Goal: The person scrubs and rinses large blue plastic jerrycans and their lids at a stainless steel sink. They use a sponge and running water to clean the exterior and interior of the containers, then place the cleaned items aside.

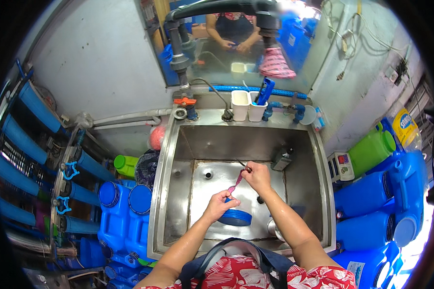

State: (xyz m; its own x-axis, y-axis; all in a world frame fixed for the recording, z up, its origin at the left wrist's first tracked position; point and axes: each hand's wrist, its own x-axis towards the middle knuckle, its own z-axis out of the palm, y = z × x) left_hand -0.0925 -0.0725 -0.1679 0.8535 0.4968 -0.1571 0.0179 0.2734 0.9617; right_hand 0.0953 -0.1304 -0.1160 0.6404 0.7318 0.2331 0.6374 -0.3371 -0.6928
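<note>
Over the stainless steel sink (224, 144), my left hand (220, 206) pinches the lower end of a thin pink strip (238, 178) and a small blue piece. My right hand (256, 176) is closed on a small dark pointed tool (241, 163), perhaps a knife; the strip runs up to it. Just below my left hand is a round blue lid (235, 218), whose support I cannot tell. A dark bottle (282, 159) stands at the sink's back right. Partly hidden by my right forearm is a metallic round object (275, 229).
Two white containers (240, 105) stand on the back ledge, one with blue-handled items. An orange valve handle (184, 101) and pipes rise at back left. Blue jugs (113, 216) crowd the left; more jugs (365, 191) and a green container (372, 151) line the right.
</note>
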